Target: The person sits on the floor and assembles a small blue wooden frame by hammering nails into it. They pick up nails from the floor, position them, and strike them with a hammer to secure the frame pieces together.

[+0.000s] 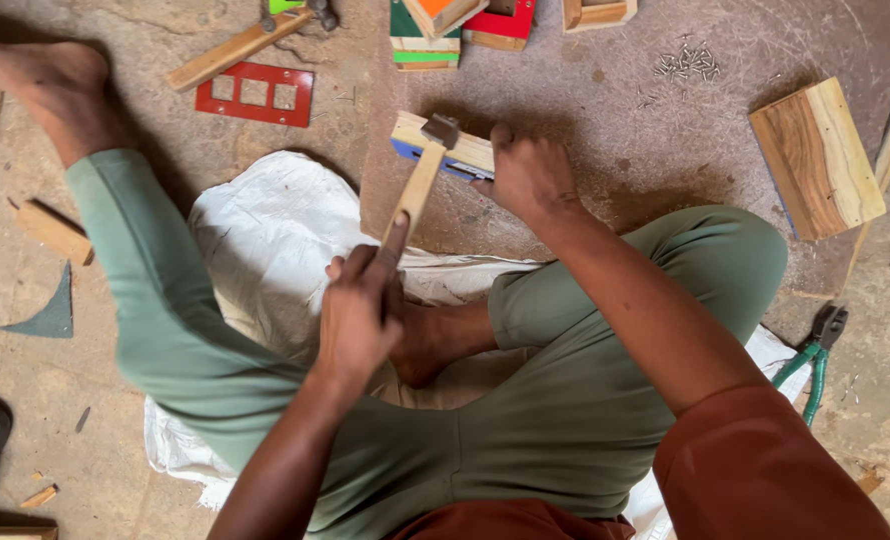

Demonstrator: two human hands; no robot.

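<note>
The left hand (357, 318) is gripping the hammer (420, 178); the right hand (528, 175) is pinning the wooden piece (465, 150), risking struck fingers.

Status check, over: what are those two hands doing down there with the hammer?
Left hand grips hammer, head on wood block. Right hand steadies block on floor. Nail pile lies apart; nothing in the way.
</note>
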